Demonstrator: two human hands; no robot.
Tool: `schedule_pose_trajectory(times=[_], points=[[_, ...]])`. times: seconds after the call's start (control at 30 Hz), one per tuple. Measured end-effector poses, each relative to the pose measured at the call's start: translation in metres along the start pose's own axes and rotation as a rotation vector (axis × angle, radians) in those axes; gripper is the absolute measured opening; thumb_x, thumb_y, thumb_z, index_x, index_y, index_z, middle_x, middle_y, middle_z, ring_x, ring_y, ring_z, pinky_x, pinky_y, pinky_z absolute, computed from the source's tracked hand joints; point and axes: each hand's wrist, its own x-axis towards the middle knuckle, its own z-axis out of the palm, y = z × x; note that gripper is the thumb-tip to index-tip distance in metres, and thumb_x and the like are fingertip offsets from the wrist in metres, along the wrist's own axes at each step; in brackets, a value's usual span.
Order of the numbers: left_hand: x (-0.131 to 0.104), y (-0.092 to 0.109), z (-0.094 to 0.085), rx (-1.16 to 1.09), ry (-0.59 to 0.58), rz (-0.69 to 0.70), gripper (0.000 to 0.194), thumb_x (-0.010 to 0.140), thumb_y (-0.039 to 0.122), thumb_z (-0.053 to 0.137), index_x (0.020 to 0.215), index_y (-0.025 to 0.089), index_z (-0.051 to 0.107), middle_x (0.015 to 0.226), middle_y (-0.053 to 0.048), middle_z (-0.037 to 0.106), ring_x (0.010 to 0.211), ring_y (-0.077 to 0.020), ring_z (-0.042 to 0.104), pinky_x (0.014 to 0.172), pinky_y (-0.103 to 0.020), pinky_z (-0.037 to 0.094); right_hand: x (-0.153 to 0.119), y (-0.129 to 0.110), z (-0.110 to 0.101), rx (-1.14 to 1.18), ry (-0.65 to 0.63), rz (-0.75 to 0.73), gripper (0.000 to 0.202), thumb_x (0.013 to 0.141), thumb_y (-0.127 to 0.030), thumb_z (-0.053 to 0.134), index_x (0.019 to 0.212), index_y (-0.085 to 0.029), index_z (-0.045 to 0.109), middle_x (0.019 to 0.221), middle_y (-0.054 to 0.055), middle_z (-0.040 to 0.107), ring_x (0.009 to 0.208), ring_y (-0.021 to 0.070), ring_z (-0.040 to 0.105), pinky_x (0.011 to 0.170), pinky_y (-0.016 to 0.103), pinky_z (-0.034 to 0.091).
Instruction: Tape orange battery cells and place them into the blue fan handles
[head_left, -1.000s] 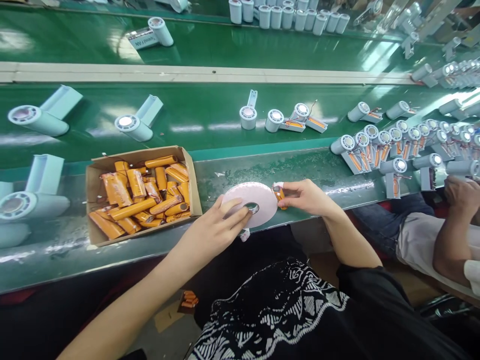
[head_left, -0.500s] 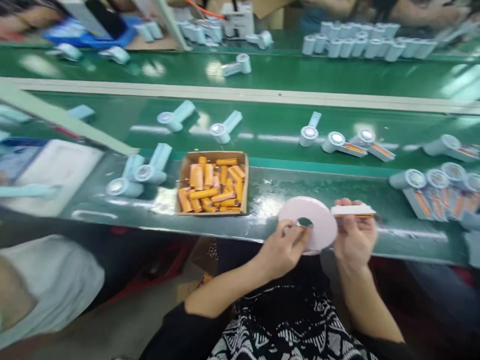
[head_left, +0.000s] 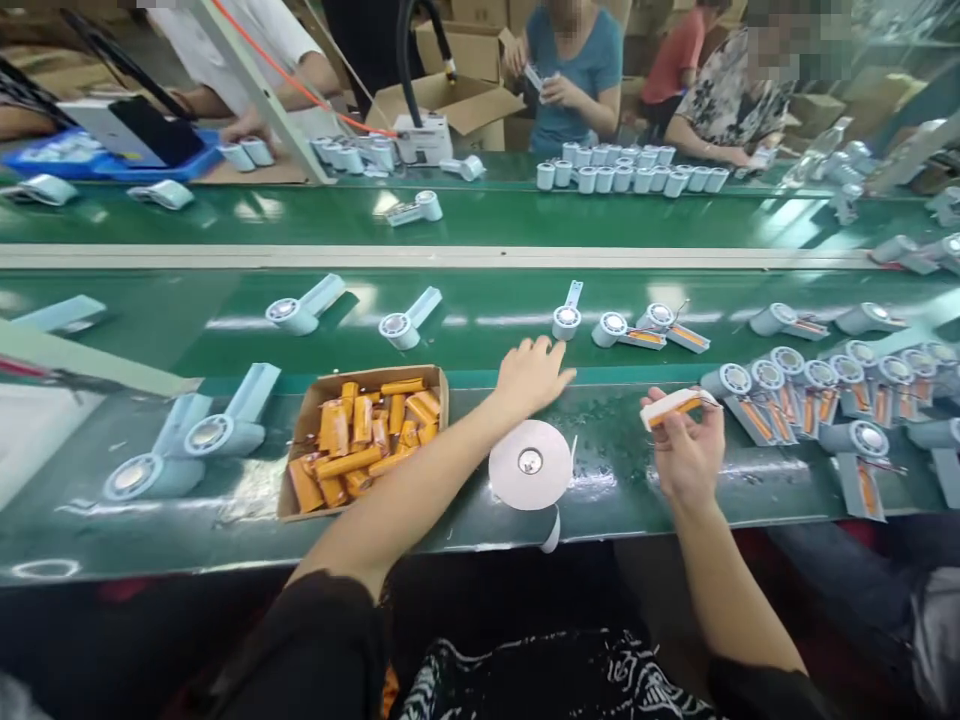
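Note:
My left hand (head_left: 531, 378) is palm down with fingers stretched out over the bench. Just beyond its fingertips stands a light blue handheld fan body (head_left: 567, 318), apart from them as far as I can see. In my right hand (head_left: 691, 455) is an orange battery (head_left: 685, 406), pinched between thumb and fingers, with a white tape strip (head_left: 660, 408) along its top and thin wires at one end. A roll of white tape (head_left: 517, 490) lies flat below my left wrist, its loose end hanging near the bench edge.
A cardboard box (head_left: 283, 490) of orange batteries stands left of the tape roll, partly behind my left forearm. Several fan bodies with batteries in their handles (head_left: 817, 375) crowd the right side. A green conveyor (head_left: 480, 300) runs across, with co-workers on the far side.
My left hand has let go of the tape roll and reached forward toward the fan bodies. The roll now lies flat on the bench. My right hand still holds the battery.

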Motion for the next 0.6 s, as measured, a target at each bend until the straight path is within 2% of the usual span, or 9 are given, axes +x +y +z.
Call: schedule_pose_trajectory(times=[0.07,0.1,0.17,0.23,0.3,0.4,0.5,0.6], points=[[0.054,0.007,-0.003,0.025,-0.005,-0.071,0.072,0.109,0.056,0.052,0.168,0.017,0.039,0.163,-0.027,0.045,0.138,-0.0454,0.055,0.104,-0.053,0.053,0.003,0.002,0.006,-0.014,-0.042,0.011,0.059,0.084,-0.054,0.091,0.121,-0.033,0.051,0.116,0.006,0.082,0.108,0.0276,0.082,0.094,0.047,0.070],[0.076,0.009,-0.004,0.032,-0.027,-0.087,0.077,0.108,0.059,0.054,0.169,0.017,0.036,0.164,-0.028,0.043,0.138,-0.0461,0.056,0.103,-0.052,0.053,0.005,0.000,0.008,-0.013,-0.059,0.027,0.060,0.084,-0.055,0.090,0.122,-0.033,0.050,0.116,0.006,0.082,0.108,0.0274,0.082,0.094,0.046,0.070],[0.107,0.008,-0.006,0.040,-0.075,-0.072,0.071,0.110,0.057,0.050,0.165,0.014,0.042,0.153,-0.029,0.053,0.131,-0.0432,0.062,0.102,-0.049,0.054,0.009,-0.005,0.009,-0.011,-0.075,0.066,0.063,0.083,-0.057,0.091,0.123,-0.033,0.048,0.115,0.006,0.082,0.105,0.0274,0.083,0.092,0.045,0.070],[0.121,-0.001,-0.009,0.051,-0.109,-0.016,0.058,0.111,0.043,0.050,0.158,0.009,0.050,0.141,-0.028,0.062,0.124,-0.0394,0.066,0.101,-0.047,0.054,0.011,-0.011,0.006,-0.036,-0.088,0.095,0.065,0.082,-0.058,0.091,0.123,-0.032,0.048,0.114,0.007,0.083,0.103,0.0280,0.083,0.091,0.045,0.069],[0.121,-0.018,-0.010,0.074,-0.160,0.061,0.051,0.104,0.030,0.061,0.151,0.010,0.058,0.139,-0.025,0.064,0.123,-0.0368,0.067,0.104,-0.045,0.054,0.014,-0.017,0.000,-0.082,-0.113,0.106,0.065,0.082,-0.059,0.091,0.122,-0.032,0.048,0.114,0.007,0.083,0.103,0.0289,0.083,0.090,0.046,0.069],[0.104,-0.050,-0.009,0.120,-0.251,0.187,0.046,0.086,0.013,0.076,0.132,0.017,0.073,0.140,-0.018,0.066,0.129,-0.0364,0.063,0.109,-0.044,0.053,0.023,-0.026,0.001,-0.119,-0.181,0.140,0.066,0.081,-0.065,0.089,0.120,-0.033,0.047,0.115,0.007,0.083,0.104,0.0289,0.082,0.091,0.047,0.068],[0.085,-0.073,-0.004,0.183,-0.270,0.265,0.042,0.085,0.005,0.069,0.125,0.016,0.076,0.143,-0.019,0.064,0.138,-0.0392,0.055,0.108,-0.046,0.054,0.042,-0.026,0.022,-0.106,-0.295,0.194,0.068,0.079,-0.069,0.088,0.118,-0.033,0.046,0.117,0.006,0.083,0.105,0.0289,0.082,0.092,0.048,0.068],[0.083,-0.078,0.003,0.186,-0.266,0.239,0.039,0.090,0.012,0.063,0.126,0.015,0.076,0.145,-0.020,0.065,0.136,-0.0391,0.055,0.103,-0.044,0.056,0.070,-0.013,0.054,-0.098,-0.394,0.177,0.069,0.077,-0.066,0.091,0.116,-0.032,0.046,0.118,0.006,0.083,0.107,0.0277,0.082,0.094,0.047,0.067]])
